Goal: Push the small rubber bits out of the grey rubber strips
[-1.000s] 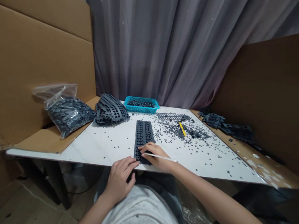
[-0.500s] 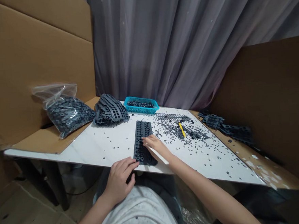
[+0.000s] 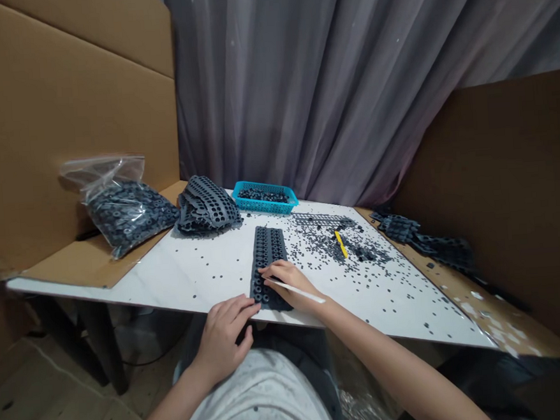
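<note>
A long dark rubber strip (image 3: 268, 255) full of round holes lies lengthwise on the white table (image 3: 202, 273), its near end at the table's front edge. My left hand (image 3: 224, 332) rests at that near end, fingers stretched out and touching the strip's corner. My right hand (image 3: 290, 285) lies on the strip's lower right side, pinching a thin white stick (image 3: 298, 290) whose tip points at the holes.
Small dark punched bits (image 3: 340, 247) and a yellow tool (image 3: 341, 243) are scattered on the right. A blue basket (image 3: 264, 197), a heap of strips (image 3: 207, 205) and a clear bag of rings (image 3: 124, 208) stand at the back left. More strips (image 3: 426, 238) lie on cardboard at right.
My right hand went up the strip half a second ago and has come back down toward its near end, stick still in it. The left hand has stayed put.
</note>
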Available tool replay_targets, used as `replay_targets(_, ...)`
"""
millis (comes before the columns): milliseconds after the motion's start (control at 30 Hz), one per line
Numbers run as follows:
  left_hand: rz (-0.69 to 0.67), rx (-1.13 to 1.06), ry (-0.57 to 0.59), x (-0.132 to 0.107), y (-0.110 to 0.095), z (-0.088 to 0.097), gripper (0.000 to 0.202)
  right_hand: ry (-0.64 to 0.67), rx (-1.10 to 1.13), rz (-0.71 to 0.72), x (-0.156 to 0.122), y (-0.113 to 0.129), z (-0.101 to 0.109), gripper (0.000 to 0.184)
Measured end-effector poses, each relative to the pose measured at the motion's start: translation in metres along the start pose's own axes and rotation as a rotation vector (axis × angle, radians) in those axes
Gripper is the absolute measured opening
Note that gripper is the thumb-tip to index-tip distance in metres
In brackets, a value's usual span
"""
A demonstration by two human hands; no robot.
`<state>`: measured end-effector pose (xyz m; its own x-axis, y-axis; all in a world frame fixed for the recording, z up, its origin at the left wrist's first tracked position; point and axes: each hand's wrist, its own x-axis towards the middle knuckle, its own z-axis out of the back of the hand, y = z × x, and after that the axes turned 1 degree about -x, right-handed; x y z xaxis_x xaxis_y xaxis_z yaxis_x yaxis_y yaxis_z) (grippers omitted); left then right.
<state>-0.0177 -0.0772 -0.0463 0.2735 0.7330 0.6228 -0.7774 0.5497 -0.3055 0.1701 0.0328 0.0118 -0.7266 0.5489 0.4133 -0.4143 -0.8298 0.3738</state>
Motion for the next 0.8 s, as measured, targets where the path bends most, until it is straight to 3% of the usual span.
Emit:
replay_targets(133,0.002,0.004,-0.004,0.000,-0.001,0.000,0.040,0.016,-0.044,0.007,0.007,-0.006,0.001,0.011)
replay_targets(300,0.001,0.003,-0.003,0.001,-0.001,0.001,0.040,-0.066,-0.018,-0.039,0.014,-0.016,0.004,0.011)
replay_targets(533,-0.004,0.000,-0.011,0.001,-0.001,0.000,0.040,-0.092,0.197,-0.012,-0.001,-0.005,0.002,0.008)
replay_targets(800,0.011,0.014,-0.003,0.000,-0.001,0.001,0.040,-0.028,0.062,0.003,-0.002,-0.003,0.000,0.009)
